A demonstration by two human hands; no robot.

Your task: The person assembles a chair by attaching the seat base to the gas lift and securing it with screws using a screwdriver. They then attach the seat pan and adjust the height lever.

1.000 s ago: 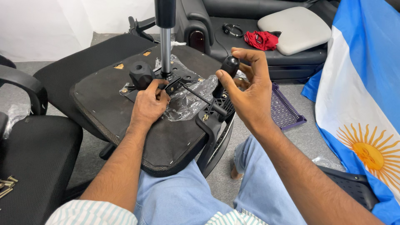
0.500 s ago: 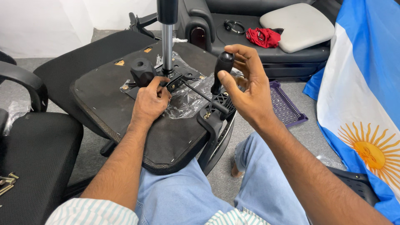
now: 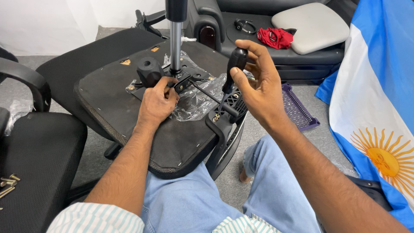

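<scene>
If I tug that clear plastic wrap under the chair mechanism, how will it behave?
The plastic wrap looks thin and crinkled, so probably floppy and very light. It seems pinned under the metal plate, so it would likely stretch or tear rather than slide free.

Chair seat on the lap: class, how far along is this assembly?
Done: the mechanism plate with its gas post sits on the upturned seat. In hand: the right hand holds a screwdriver, tip down at the armrest bracket; the left hand rests by the plate. Left: loose screws lie on the other chair.
</scene>
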